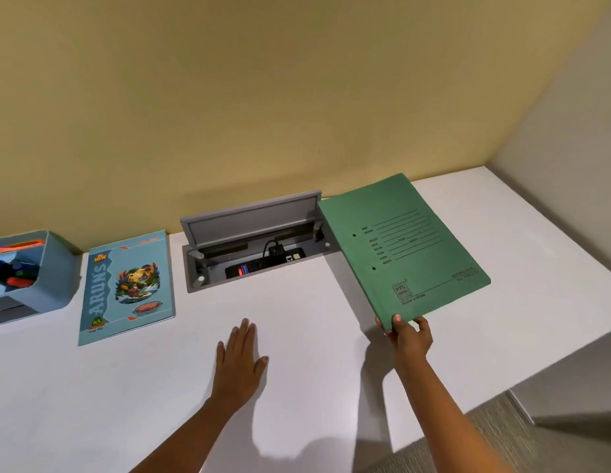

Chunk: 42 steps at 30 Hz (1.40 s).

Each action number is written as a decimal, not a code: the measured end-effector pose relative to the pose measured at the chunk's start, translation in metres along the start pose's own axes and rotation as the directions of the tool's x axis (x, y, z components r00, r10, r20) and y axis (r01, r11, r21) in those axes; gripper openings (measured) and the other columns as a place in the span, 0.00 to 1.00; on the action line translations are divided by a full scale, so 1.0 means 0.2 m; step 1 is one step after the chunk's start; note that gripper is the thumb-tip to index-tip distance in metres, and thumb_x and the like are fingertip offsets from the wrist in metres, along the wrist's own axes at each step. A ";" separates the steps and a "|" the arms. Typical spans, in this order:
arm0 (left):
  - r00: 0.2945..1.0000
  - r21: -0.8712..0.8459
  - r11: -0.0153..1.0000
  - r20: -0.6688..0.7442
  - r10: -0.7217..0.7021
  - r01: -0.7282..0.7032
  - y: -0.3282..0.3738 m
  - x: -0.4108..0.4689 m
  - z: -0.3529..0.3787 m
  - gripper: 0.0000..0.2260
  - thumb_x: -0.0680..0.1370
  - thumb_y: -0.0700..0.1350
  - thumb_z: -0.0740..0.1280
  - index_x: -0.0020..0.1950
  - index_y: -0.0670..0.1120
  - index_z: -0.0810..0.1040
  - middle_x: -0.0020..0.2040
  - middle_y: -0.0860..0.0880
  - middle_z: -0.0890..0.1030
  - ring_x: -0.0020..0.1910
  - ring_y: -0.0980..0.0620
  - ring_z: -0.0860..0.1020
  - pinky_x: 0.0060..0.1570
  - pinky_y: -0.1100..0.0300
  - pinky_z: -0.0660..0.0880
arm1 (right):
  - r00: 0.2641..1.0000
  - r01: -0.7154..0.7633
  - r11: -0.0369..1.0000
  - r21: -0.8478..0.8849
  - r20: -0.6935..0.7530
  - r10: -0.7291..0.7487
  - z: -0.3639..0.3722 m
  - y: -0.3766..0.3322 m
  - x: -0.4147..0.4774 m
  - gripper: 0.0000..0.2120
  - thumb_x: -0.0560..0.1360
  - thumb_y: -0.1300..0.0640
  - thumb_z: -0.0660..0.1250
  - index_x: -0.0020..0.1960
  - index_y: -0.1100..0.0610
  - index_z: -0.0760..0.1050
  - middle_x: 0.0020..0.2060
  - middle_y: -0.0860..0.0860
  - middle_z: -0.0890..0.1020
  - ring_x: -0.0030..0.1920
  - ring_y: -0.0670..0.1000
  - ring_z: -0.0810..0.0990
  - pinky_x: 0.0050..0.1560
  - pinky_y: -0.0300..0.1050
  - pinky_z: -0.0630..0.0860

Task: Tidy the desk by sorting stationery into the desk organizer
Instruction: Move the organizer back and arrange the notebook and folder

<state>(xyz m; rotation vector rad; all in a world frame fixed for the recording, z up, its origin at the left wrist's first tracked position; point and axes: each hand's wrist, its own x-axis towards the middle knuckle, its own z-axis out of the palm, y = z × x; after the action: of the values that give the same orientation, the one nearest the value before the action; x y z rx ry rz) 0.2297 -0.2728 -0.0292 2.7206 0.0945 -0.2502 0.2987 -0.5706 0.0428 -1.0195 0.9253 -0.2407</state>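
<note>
Your right hand (408,336) pinched the green folder (404,247) by its near corner, long axis pointing away; desk organizer (55,285) lay far left, nearer your flat, empty left hand (241,363).

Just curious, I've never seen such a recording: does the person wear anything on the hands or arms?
No. The left hand and the right hand are bare: no gloves, rings or watch visible, and no sleeve shows up to the picture's edge.
</note>
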 end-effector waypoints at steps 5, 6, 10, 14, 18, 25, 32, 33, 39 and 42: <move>0.999 0.097 0.995 0.038 -0.012 0.009 -0.03 0.01 0.03 0.31 0.79 0.61 0.43 0.74 0.42 0.61 0.73 0.42 0.66 0.72 0.43 0.62 0.63 0.44 0.62 | 0.996 -0.048 0.998 -0.051 -0.079 0.043 0.00 0.03 0.17 0.16 0.74 0.73 0.64 0.60 0.62 0.71 0.54 0.64 0.78 0.36 0.57 0.79 0.48 0.58 0.79; 0.999 0.099 0.995 0.046 -0.021 0.016 -0.03 0.00 0.03 0.31 0.80 0.61 0.41 0.74 0.42 0.60 0.73 0.42 0.67 0.71 0.44 0.60 0.63 0.43 0.62 | 0.995 -0.054 0.996 -0.067 -0.083 0.048 0.01 0.03 0.19 0.18 0.74 0.73 0.64 0.62 0.62 0.71 0.54 0.63 0.78 0.35 0.56 0.79 0.47 0.56 0.78; 0.998 0.138 0.990 0.050 -0.025 0.018 -0.04 -0.01 0.04 0.31 0.80 0.61 0.39 0.75 0.43 0.56 0.74 0.43 0.64 0.72 0.47 0.56 0.73 0.48 0.51 | 0.994 -0.083 0.990 -0.116 -0.081 0.074 0.00 0.01 0.27 0.17 0.74 0.72 0.65 0.62 0.63 0.71 0.53 0.62 0.78 0.42 0.63 0.82 0.47 0.55 0.79; 0.997 0.150 0.988 0.063 -0.037 0.027 -0.06 0.00 0.05 0.31 0.80 0.62 0.41 0.78 0.46 0.50 0.78 0.47 0.55 0.77 0.49 0.46 0.71 0.53 0.40 | 0.993 -0.114 0.963 -0.246 -0.067 0.101 0.00 0.03 0.37 0.07 0.74 0.68 0.68 0.52 0.63 0.76 0.51 0.60 0.81 0.43 0.61 0.82 0.51 0.57 0.80; 0.998 0.144 0.989 0.057 -0.029 0.020 -0.05 0.00 0.04 0.30 0.80 0.61 0.41 0.78 0.46 0.47 0.76 0.44 0.60 0.75 0.46 0.53 0.71 0.53 0.41 | 0.998 -0.060 0.902 -0.428 -0.040 0.047 0.03 0.06 0.44 0.06 0.73 0.63 0.70 0.50 0.61 0.78 0.49 0.59 0.83 0.47 0.60 0.83 0.52 0.54 0.80; 1.000 0.170 0.985 0.022 -0.022 0.018 -0.05 0.00 0.05 0.31 0.80 0.62 0.41 0.76 0.43 0.56 0.74 0.43 0.64 0.72 0.46 0.56 0.73 0.47 0.52 | 0.997 0.052 0.793 -0.607 0.070 -0.011 0.17 -0.02 0.43 0.12 0.73 0.63 0.70 0.56 0.63 0.74 0.45 0.57 0.83 0.39 0.61 0.84 0.38 0.42 0.81; 0.999 0.185 0.982 0.009 -0.032 0.029 -0.05 0.01 0.06 0.31 0.80 0.62 0.40 0.74 0.43 0.59 0.73 0.42 0.66 0.72 0.43 0.64 0.63 0.42 0.63 | 0.995 0.028 0.725 -0.688 0.086 0.044 0.21 0.01 0.51 0.21 0.69 0.70 0.71 0.60 0.65 0.71 0.49 0.61 0.81 0.33 0.57 0.85 0.29 0.39 0.79; 1.000 0.185 0.982 0.003 -0.031 0.030 -0.05 0.01 0.06 0.31 0.80 0.62 0.40 0.74 0.43 0.58 0.73 0.42 0.66 0.71 0.42 0.65 0.63 0.42 0.63 | 0.996 0.032 0.739 -0.673 0.087 0.036 0.21 0.01 0.48 0.19 0.70 0.72 0.69 0.59 0.65 0.71 0.48 0.61 0.81 0.29 0.55 0.84 0.24 0.36 0.76; 1.000 0.194 0.981 -0.019 -0.015 0.019 -0.06 0.00 0.07 0.31 0.80 0.62 0.39 0.77 0.44 0.51 0.74 0.43 0.65 0.72 0.46 0.57 0.73 0.47 0.52 | 0.993 0.074 0.704 -0.706 0.118 0.014 0.21 0.04 0.50 0.24 0.66 0.72 0.72 0.59 0.63 0.71 0.39 0.53 0.82 0.41 0.61 0.84 0.49 0.50 0.81; 1.000 0.183 0.983 0.002 -0.025 0.024 -0.06 0.00 0.06 0.31 0.80 0.62 0.40 0.77 0.44 0.52 0.74 0.43 0.65 0.72 0.46 0.57 0.72 0.50 0.47 | 0.992 0.084 0.689 -0.719 0.122 0.007 0.19 0.05 0.52 0.26 0.63 0.70 0.75 0.59 0.61 0.72 0.41 0.52 0.82 0.44 0.60 0.84 0.53 0.51 0.80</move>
<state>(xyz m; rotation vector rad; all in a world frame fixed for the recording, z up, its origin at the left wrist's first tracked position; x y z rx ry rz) 0.2265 -0.2671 -0.0448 2.9025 0.1090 -0.2847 0.3892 -0.6008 -0.0151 -1.7759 0.9038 0.1828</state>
